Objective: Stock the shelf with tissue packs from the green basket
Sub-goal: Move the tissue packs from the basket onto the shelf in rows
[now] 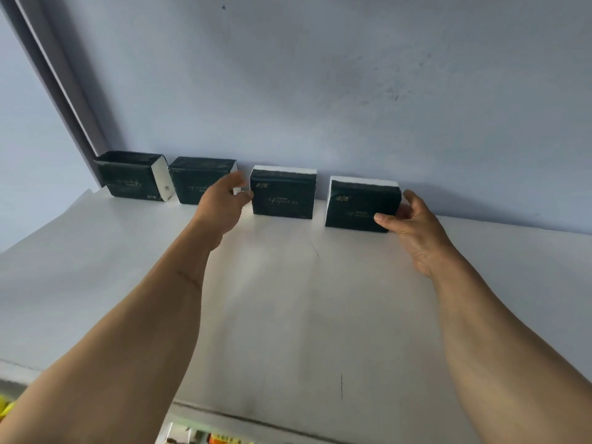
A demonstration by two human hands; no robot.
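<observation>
Several dark green tissue packs with white edges stand in a row along the wall on the white shelf (288, 299). My right hand (413, 225) grips the rightmost pack (358, 203) at its right end, thumb on the front. My left hand (224, 203) hovers with relaxed, slightly curled fingers between the second pack (195, 181) and the third pack (283, 195), holding nothing. The leftmost pack (128, 174) sits in the corner. The green basket is out of view.
A pale blue wall (352, 91) backs the shelf, with a dark upright post (57, 78) at the left corner. The shelf's front edge runs along the bottom, with coloured goods (217, 439) on a lower level below it.
</observation>
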